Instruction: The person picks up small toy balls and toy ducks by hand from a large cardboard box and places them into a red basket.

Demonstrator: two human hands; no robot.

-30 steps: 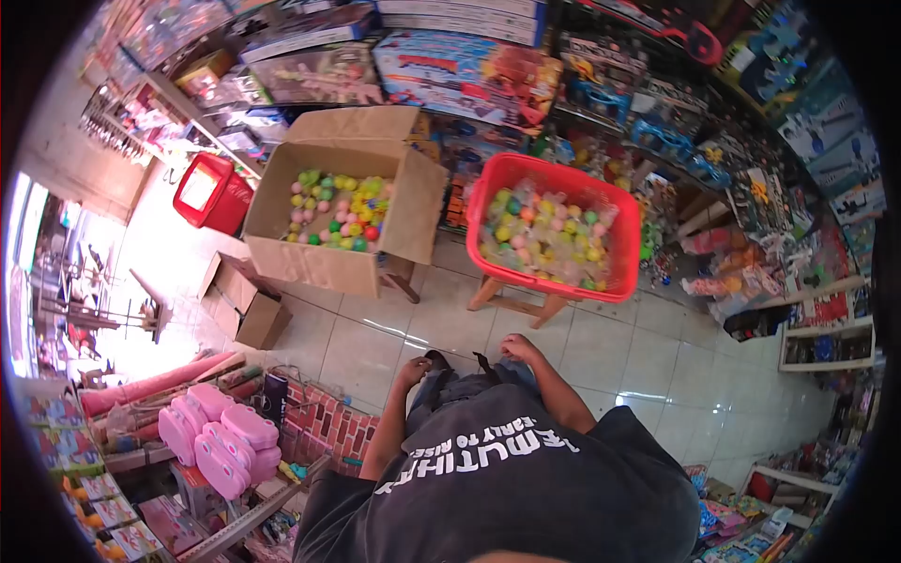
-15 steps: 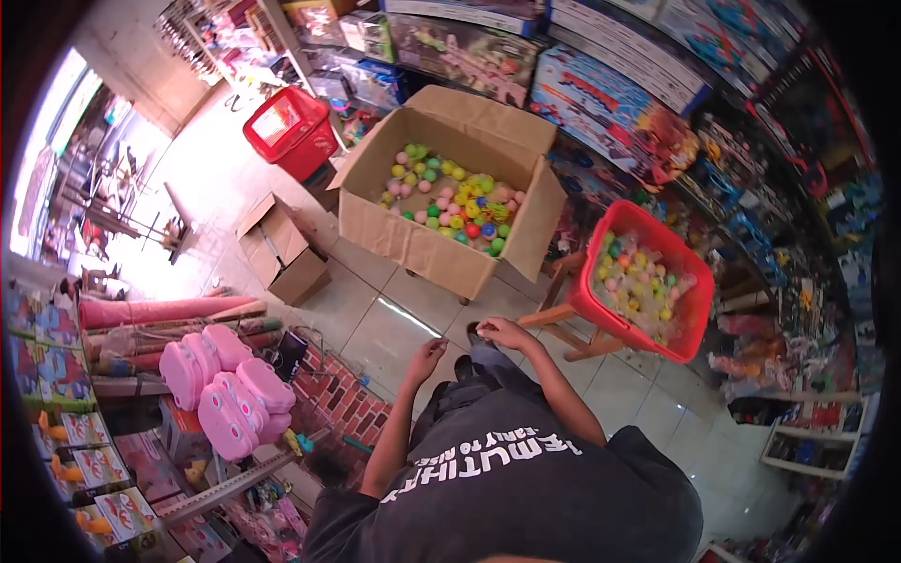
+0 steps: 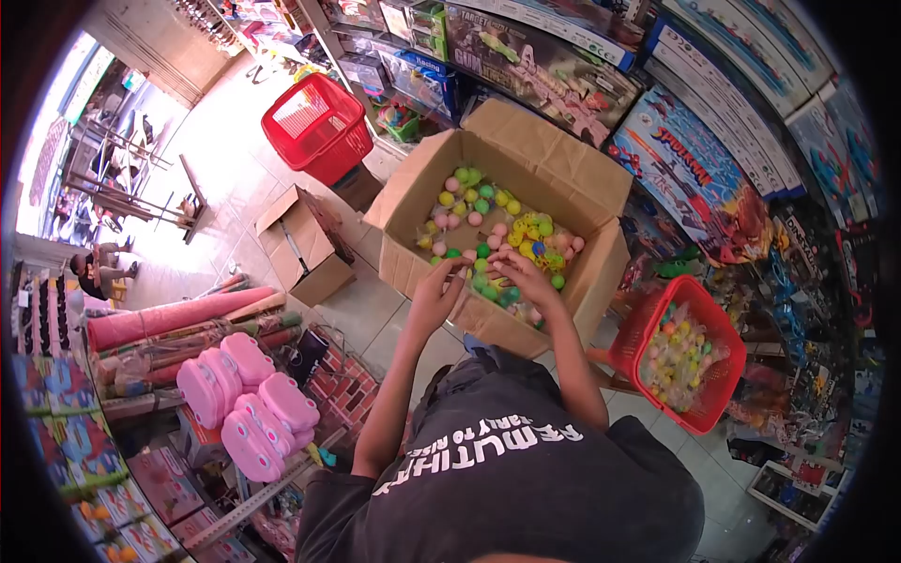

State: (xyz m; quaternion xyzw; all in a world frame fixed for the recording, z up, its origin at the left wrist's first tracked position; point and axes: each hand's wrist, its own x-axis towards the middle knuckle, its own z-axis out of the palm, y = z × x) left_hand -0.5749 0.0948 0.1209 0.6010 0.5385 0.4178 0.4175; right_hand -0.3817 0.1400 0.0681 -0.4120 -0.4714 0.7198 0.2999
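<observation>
A large open cardboard box [image 3: 405,275] stands in front of me with small coloured balls [image 3: 502,198] inside, pink, green, yellow and others. My left hand [image 3: 437,293] is over the box's near side, its fingertips drawn together; whatever they may hold is too small to make out. Beside it, my right hand [image 3: 527,281] reaches over the same near edge with its fingers apart and slightly bent, close above the balls. I see nothing clearly held in it. The hands are a short gap apart and hide some balls beneath them.
To the right, a red basket [image 3: 721,413] holds more balls in clear plastic. Another red basket [image 3: 328,141] and a smaller carton [image 3: 305,251] stand at the back left. Pink cases [image 3: 272,408] and rolled material [image 3: 178,314] are at left. Boxed toys [image 3: 671,164] line the shelves.
Both hands have moved forward from in front of my body to over the near side of the cardboard box. The view has shifted, and the box is closer to me.
</observation>
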